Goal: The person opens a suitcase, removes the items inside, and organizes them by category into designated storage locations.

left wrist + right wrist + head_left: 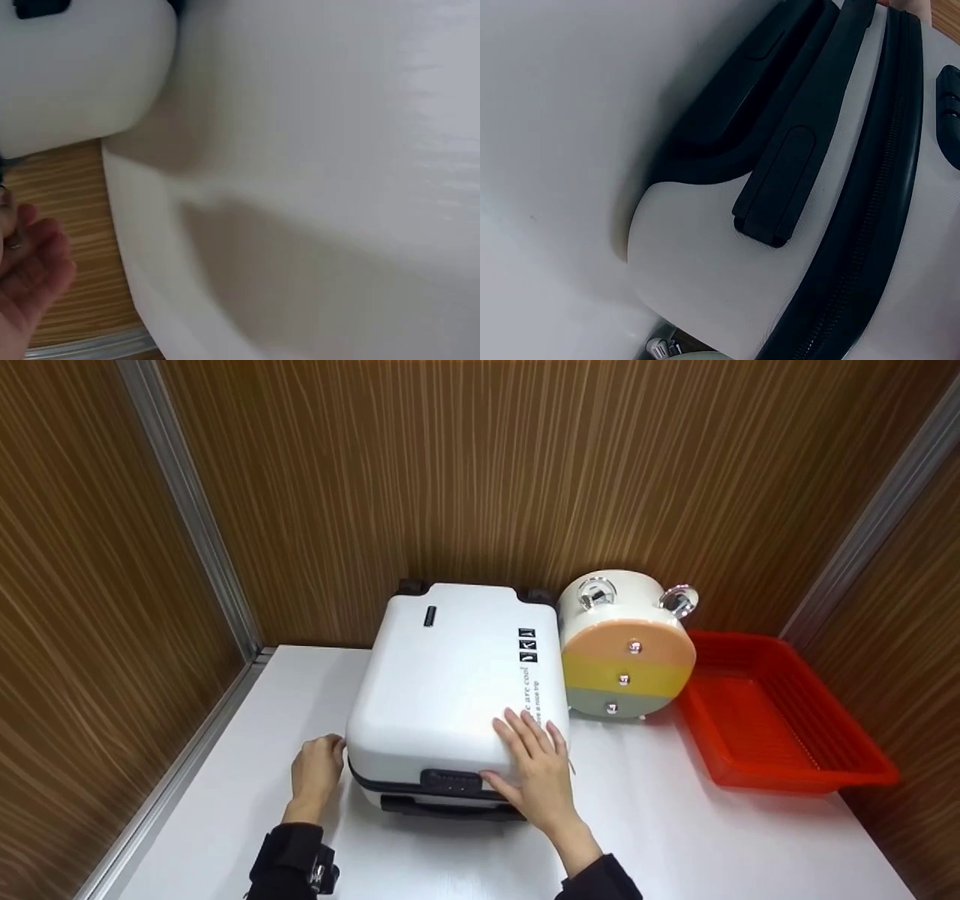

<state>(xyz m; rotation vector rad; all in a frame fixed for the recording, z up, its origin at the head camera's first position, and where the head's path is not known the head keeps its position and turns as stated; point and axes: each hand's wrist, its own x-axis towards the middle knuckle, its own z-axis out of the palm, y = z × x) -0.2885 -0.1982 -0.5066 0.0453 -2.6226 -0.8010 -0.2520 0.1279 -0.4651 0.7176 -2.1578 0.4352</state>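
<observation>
A white hard-shell suitcase (pixel 457 675) lies flat on the white table, its black zipper band (pixel 866 217) running around the side. My left hand (pixel 316 769) is at the suitcase's left front corner, fingers curled. In the left wrist view, this hand (pixel 34 274) pinches a small metallic zipper pull (pixel 13 241) beside the suitcase's edge. My right hand (pixel 541 776) rests with spread, fairly straight fingers on the front right of the lid. Its thumb lies near the black combination lock (pixel 451 781). A black carry handle (pixel 802 142) sits below the zipper band.
To the right of the suitcase stands a round striped drawer box (pixel 628 667) with shiny ear-like parts. Farther right is a red plastic tray (pixel 757 720). Wood-grain panels (pixel 480 472) enclose the white table (pixel 630 825) at the back and sides.
</observation>
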